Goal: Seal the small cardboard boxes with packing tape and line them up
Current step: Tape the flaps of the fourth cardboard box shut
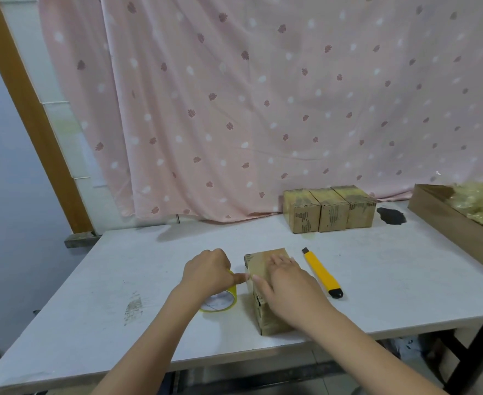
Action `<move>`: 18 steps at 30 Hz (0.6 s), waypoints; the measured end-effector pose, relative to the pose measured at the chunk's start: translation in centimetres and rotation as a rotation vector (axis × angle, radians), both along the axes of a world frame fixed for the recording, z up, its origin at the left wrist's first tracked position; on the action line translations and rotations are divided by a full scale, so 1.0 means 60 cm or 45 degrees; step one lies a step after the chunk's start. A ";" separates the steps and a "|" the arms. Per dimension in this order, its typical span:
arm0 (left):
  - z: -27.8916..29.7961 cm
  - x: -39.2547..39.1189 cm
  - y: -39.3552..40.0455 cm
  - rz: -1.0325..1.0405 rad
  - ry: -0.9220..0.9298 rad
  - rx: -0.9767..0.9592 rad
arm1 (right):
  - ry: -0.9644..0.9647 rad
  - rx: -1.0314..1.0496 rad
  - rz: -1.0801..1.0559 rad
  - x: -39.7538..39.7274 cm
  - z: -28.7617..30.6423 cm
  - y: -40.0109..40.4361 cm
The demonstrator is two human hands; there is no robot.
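Observation:
A small cardboard box (259, 306) stands on the white table (120, 280) in front of me. My right hand (287, 283) lies flat on its top, fingers straight, pressing down. My left hand (209, 270) grips a yellowish roll of packing tape (220, 302) just left of the box, its thumb touching the box's top left edge. Three more small cardboard boxes (330, 209) stand side by side in a row at the back of the table.
A yellow utility knife (321, 272) lies right of the box. A large open carton (457, 220) with pale filling sits at the right edge. A dark stain (391, 215) marks the table near the row. A pink curtain (263, 95) hangs behind.

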State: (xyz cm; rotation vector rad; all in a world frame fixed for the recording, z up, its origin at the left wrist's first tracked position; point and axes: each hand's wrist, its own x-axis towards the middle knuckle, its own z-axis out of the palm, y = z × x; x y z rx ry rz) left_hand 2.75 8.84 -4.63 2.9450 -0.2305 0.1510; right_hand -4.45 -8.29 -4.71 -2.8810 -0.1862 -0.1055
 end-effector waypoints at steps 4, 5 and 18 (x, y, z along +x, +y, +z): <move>-0.001 -0.002 -0.003 0.008 -0.025 0.001 | 0.072 0.115 -0.255 0.020 0.019 0.023; 0.000 -0.003 -0.003 0.011 -0.027 0.004 | 0.166 0.172 -0.348 0.031 0.024 0.030; 0.002 -0.017 0.043 -0.105 0.145 -0.594 | 0.441 0.241 -0.394 0.073 0.094 0.015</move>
